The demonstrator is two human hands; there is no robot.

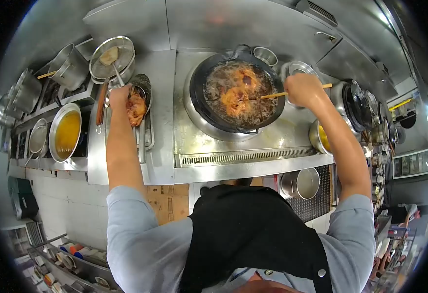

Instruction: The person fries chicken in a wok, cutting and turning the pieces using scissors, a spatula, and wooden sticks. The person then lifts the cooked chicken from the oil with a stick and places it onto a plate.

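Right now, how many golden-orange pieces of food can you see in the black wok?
2: the back piece sits towards the far side of the wok, and the front piece nearer the cook. The bubbling oil may hide others.

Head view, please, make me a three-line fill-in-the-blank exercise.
A thin wooden utensil reaches over the round black metal wok from the person's ____.
The apron over the light grey-blue shirt is ____.
The round silver mesh strainer lies closer to the person's ____.
Missing: right hand; black; left hand.
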